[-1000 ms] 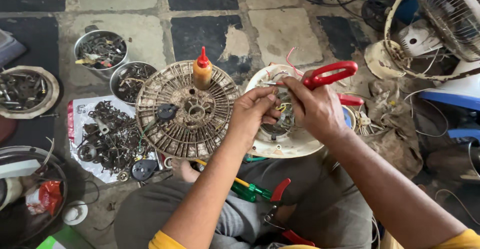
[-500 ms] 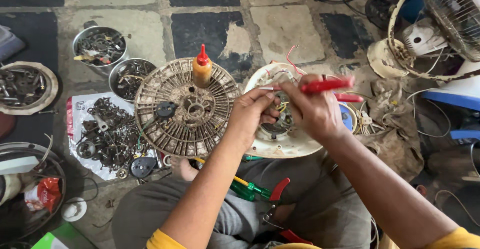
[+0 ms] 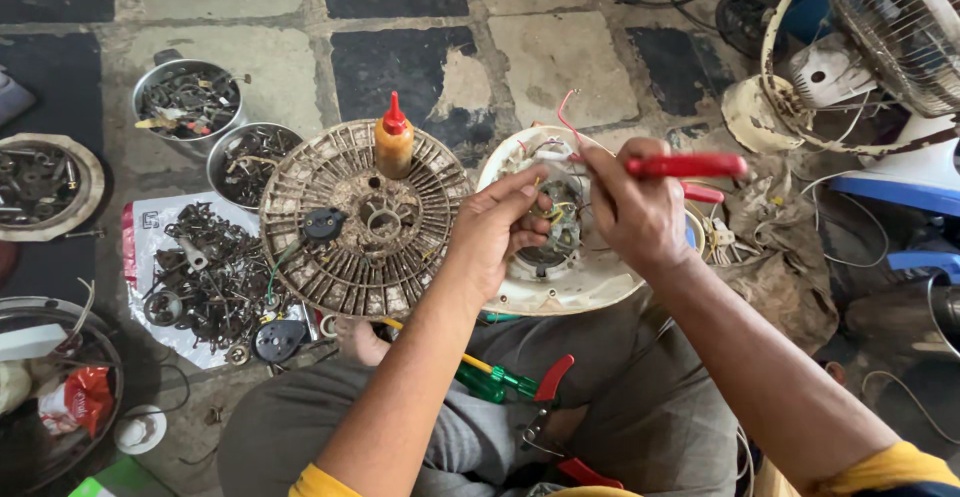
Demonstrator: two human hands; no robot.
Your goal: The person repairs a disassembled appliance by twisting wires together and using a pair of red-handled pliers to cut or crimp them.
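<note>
Grille (image 3: pixel 360 222) and bottle (image 3: pixel 394 139) beside housing (image 3: pixel 560 282)
</note>
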